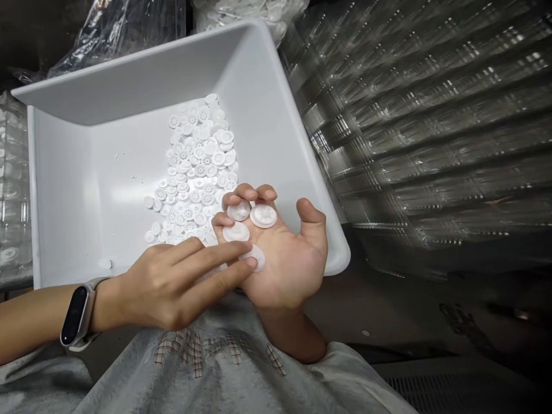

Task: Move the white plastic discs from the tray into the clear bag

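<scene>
My right hand (284,259) is turned palm up with its fingers curled, cupping several white plastic discs (263,215). One of these, a disc near the fingertips (238,211), seems to have a finely toothed edge. From the left my left hand (181,282) reaches across, and two of its fingertips rest on the disc lowest on the palm (259,258); its thumb is hidden. Both hands are over the near edge of a light grey bin (297,144). Inside it lies a pile of small white discs (200,167), many with spoke-like holes.
A single disc (105,263) lies apart in the bin's near left corner. Stacked clear plastic trays (431,126) stand on the right, and more clear trays (12,190) at the left edge. Clear plastic bags (129,29) lie behind the bin. A small pale disc (365,333) is below right.
</scene>
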Available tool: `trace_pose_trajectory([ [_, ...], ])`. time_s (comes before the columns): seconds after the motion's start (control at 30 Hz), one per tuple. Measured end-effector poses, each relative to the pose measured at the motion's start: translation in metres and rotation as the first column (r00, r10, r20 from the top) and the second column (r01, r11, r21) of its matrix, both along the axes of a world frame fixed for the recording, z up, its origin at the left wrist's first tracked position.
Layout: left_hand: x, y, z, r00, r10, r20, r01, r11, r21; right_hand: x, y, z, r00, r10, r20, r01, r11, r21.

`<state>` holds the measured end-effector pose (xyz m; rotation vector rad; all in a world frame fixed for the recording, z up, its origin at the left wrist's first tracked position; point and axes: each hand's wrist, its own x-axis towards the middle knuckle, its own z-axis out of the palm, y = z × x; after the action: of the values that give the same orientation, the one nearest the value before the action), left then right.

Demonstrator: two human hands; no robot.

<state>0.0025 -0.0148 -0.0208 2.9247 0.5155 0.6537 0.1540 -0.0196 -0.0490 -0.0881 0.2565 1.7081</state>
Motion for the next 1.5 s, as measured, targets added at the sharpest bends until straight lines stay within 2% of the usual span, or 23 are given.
trace_pose_trajectory([
  [0.33, -0.005, 0.003, -0.008, 1.0, -0.015, 0.005, 0.015, 0.999, -0.032, -0.002, -0.003, -0.004, 0.999, -0.03, 0.032, 0.026, 0.994, 0.107],
  [0.67, 0.002, 0.008, -0.013, 0.992, 0.112, 0.06, -0.109, 0.993, -0.053, -0.005, -0.005, -0.003, 0.985, -0.005, 0.174, -0.012, 0.996, 0.093],
  [1.0, 0.007, 0.007, -0.014, 0.988, 0.114, 0.101, -0.102, 0.988, -0.119, -0.004, -0.005, -0.003, 0.982, 0.006, 0.187, -0.031, 0.991, 0.129],
  [1.13, 0.009, 0.007, -0.016, 0.984, 0.133, 0.122, -0.125, 0.99, -0.068, -0.004, -0.006, -0.004, 0.979, 0.014, 0.204, -0.045, 0.988, 0.148],
  [1.33, 0.012, 0.004, -0.013, 0.98, 0.174, 0.094, -0.183, 0.978, 0.101, -0.005, -0.005, -0.004, 0.972, 0.036, 0.231, -0.063, 0.991, 0.115],
  [1.5, 0.014, 0.002, -0.011, 0.975, 0.218, 0.043, -0.221, 0.972, 0.078, -0.006, -0.004, -0.003, 0.967, 0.031, 0.253, -0.05, 0.996, 0.069],
])
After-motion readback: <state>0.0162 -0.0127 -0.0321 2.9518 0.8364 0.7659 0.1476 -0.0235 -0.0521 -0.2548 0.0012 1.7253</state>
